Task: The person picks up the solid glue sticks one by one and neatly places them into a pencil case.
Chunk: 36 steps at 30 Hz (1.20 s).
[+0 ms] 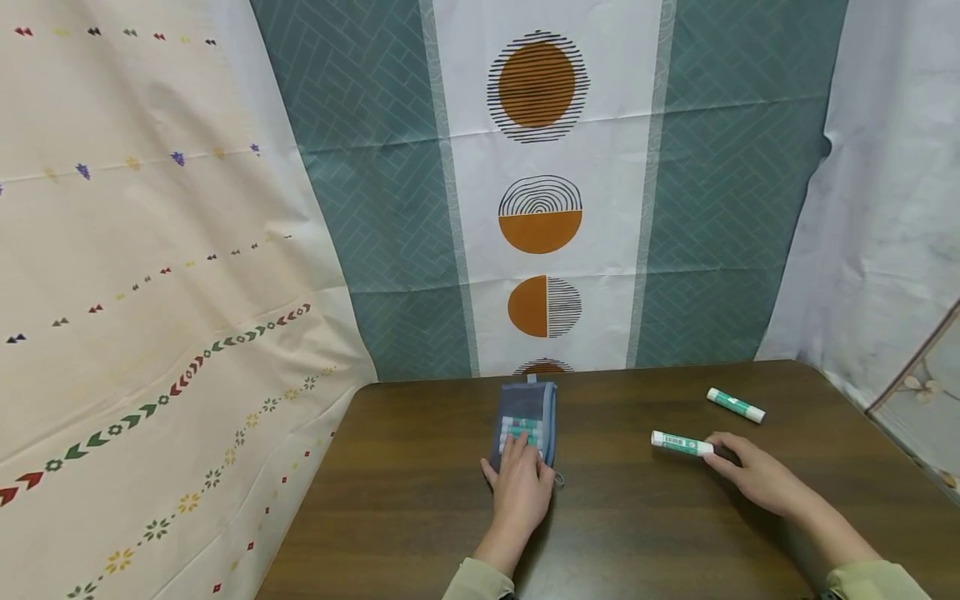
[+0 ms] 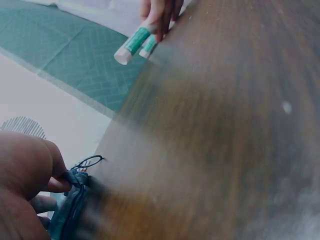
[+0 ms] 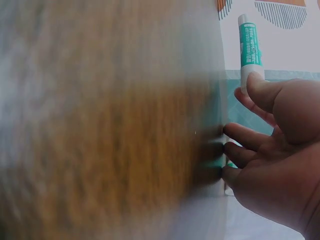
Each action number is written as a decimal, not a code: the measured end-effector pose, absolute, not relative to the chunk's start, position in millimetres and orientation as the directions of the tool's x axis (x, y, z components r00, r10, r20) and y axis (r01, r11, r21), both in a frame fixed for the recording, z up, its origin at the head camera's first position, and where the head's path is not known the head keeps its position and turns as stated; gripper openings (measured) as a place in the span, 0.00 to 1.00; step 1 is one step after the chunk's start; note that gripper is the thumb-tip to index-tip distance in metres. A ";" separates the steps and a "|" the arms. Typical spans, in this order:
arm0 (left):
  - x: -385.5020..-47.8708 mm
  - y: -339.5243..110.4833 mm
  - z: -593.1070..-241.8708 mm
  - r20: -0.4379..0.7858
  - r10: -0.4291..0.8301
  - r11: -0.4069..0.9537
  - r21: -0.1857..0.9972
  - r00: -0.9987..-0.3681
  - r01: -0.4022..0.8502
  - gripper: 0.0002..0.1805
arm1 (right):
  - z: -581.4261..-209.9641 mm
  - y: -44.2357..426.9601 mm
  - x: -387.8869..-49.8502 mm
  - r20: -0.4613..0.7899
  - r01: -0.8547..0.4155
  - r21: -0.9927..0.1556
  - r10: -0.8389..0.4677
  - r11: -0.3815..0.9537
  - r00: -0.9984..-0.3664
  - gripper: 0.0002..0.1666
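Note:
A dark blue zippered pouch lies on the table with several green-and-white glue sticks showing on its front. Whether they sit inside or on top, I cannot tell. My left hand rests over the pouch's near part, fingers stretched onto the glue sticks, with the zipper side and its cord loop beside it. My right hand pinches one end of a glue stick between thumb and forefinger; its other fingers are spread apart from the stick. Another glue stick lies behind that hand.
Both hands are over a dark brown wooden table. Behind it hangs a green-and-white curtain with orange circles. A cream patterned cloth hangs along the left, and pale cloth stands at the right.

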<state>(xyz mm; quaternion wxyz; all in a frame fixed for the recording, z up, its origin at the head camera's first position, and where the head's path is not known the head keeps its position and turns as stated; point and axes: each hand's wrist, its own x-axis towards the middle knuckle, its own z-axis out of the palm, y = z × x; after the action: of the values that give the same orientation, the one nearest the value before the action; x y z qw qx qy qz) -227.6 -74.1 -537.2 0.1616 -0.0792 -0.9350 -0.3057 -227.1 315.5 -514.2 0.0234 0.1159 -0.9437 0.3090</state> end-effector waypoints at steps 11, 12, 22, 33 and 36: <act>-228.0 -74.0 -537.3 0.355 0.047 0.804 0.542 -0.934 0.246 0.16 | -510.5 299.2 -233.7 0.095 -0.250 -0.604 -0.244 0.757 -0.965 0.14; -228.0 -74.0 -537.2 0.354 0.047 0.803 0.543 -0.934 0.246 0.16 | -510.5 297.3 -234.5 0.096 -0.251 -0.607 -0.244 0.754 -0.965 0.14; -228.5 -73.5 -536.8 0.360 0.043 0.801 0.544 -0.932 0.248 0.15 | -510.0 280.0 -242.2 0.102 -0.270 -0.605 -0.264 0.749 -0.959 0.14; -228.7 -73.1 -535.4 0.347 0.041 0.800 0.550 -0.937 0.239 0.14 | -506.3 254.2 -256.1 0.079 -0.267 -0.611 -0.279 0.745 -0.957 0.15; -228.8 -73.2 -535.6 0.341 0.040 0.800 0.552 -0.939 0.235 0.14 | -505.0 245.4 -258.8 0.068 -0.254 -0.619 -0.272 0.743 -0.960 0.17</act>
<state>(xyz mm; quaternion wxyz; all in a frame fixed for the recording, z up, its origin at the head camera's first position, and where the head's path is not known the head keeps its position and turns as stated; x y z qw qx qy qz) -228.8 -73.2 -535.6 0.1583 -0.0735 -0.9355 -0.3072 -258.8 245.4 -505.0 -0.0133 0.1407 -0.9335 0.3297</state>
